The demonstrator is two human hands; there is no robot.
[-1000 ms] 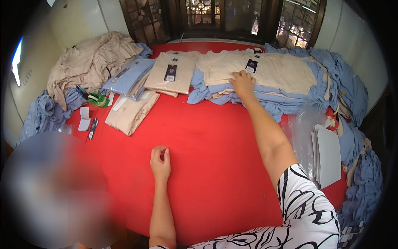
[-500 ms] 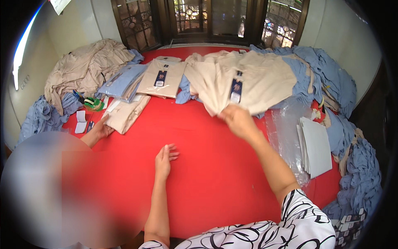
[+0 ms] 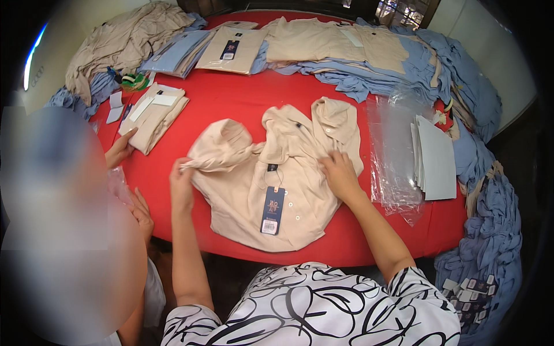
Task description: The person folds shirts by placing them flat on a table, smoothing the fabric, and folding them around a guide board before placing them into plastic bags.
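A beige buttoned shirt [image 3: 242, 202] lies rumpled on the red-covered table right in front of me, its sleeves bunched. From its collar hangs a dark blue tag [image 3: 273, 210] on a string, resting on the shirt front beside the buttons. My left hand [image 3: 182, 187] is closed on the left sleeve end, pinching the cloth. On the other side, my right hand [image 3: 340, 176] has its bent fingers closed on the fabric near the right sleeve. The right fingertips are partly lost against the cloth.
A co-worker's hand [image 3: 121, 149] touches a folded beige shirt [image 3: 156, 124] at left. Bagged shirts [image 3: 231, 49] and a beige-and-blue shirt pile [image 3: 323, 46] line the back. Clear plastic bags [image 3: 395, 150] and white boards [image 3: 437, 161] lie at right, near heaped blue shirts [image 3: 490, 248].
The beige shirt has come from the back pile to the table before me, drawn by my right hand. My left hand, empty before, now grips its sleeve. The view has tilted downward.
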